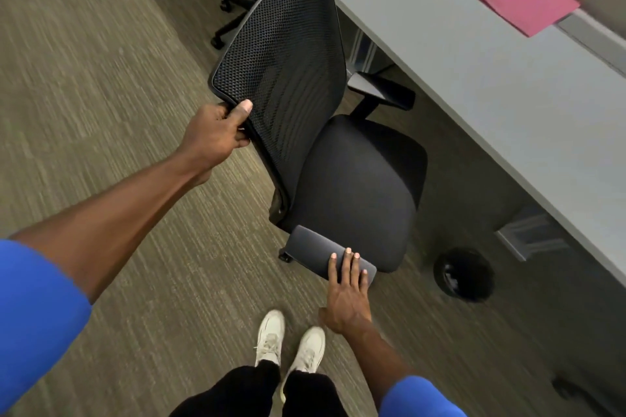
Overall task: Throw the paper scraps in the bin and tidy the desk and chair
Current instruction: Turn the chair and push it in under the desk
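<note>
Bin (464, 276) blurred beneath desk (474, 54)

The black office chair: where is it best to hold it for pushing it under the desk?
Grip the chair at the mesh backrest's top edge, from behind, as the left hand does. That rim is thin enough for fingers to wrap; the right hand steadies the near armrest.

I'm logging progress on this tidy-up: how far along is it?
Done, it seems: no scraps show on the desk or carpet. In hand: the left hand grips the chair backrest, and the right hand rests on its armrest. Left: push the chair under the desk. The pink paper may need sorting. The bin contents are unclear.
</note>
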The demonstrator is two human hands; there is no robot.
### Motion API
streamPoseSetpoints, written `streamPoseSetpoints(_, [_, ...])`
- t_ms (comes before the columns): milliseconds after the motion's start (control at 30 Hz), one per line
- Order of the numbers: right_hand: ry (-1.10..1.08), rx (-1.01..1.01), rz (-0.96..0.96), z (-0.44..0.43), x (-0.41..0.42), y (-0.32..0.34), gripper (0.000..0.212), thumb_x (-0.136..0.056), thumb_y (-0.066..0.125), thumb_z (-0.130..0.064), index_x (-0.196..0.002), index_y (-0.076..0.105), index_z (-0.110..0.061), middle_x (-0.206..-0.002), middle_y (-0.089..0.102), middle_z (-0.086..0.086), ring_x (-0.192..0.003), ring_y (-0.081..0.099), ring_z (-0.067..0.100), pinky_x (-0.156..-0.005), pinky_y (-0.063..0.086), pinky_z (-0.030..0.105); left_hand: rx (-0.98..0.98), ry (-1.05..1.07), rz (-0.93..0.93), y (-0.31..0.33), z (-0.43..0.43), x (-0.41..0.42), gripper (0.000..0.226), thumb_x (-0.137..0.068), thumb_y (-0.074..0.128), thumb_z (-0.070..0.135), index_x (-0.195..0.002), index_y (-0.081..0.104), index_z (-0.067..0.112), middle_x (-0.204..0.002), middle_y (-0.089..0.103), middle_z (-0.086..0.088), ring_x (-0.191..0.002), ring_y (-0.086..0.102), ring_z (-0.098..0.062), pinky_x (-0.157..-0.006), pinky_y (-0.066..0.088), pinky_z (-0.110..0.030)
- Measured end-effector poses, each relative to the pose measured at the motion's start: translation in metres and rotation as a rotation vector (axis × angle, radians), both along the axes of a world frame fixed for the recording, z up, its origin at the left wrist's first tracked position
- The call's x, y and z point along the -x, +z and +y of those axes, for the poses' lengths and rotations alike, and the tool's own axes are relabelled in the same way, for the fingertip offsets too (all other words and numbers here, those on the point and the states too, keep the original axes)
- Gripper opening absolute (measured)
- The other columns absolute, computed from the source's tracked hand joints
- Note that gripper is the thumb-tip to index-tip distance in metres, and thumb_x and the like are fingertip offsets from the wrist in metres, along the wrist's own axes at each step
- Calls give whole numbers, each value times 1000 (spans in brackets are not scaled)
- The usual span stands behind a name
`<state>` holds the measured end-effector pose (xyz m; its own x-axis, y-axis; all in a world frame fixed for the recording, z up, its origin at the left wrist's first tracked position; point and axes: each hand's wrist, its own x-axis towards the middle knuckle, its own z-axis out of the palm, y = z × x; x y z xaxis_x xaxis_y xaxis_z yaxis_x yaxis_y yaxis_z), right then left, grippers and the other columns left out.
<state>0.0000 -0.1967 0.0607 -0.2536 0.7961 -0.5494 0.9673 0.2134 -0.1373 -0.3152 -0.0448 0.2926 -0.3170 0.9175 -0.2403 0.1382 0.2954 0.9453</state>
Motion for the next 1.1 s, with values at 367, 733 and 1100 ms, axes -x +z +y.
streamPoseSetpoints(367, [-13,-23,-37,22,-79,-5,122,-86,69,-49,-164,-18,-14,-167,-33,21,-158,-27,39,-131,2,59,-50,-12,-167,-5,-11,-58,31,-103,68,31,-117,75,4,-112,83,-7,-103,81,-23,-98,64,-47])
streamPoseSetpoints(733, [-155,-21,-44,77,-128,5,97,-95,62,-38,-168,2,-18,-174,-17,15,-163,-7,41,-130,17,53,-53,-83,-124,-14,-7,-92,41,-89,80,46,-109,79,10,-108,83,-6,-105,80,-26,-96,64,-52])
streamPoseSetpoints(1100, [-235,96,-86,137,-153,33,91,-94,67,-41,-166,17,-16,-176,-4,16,-163,3,39,-124,31,57,-92,-130,12,-16,4,-154,41,-87,78,61,-95,83,20,-92,84,2,-92,82,-19,-91,65,-51])
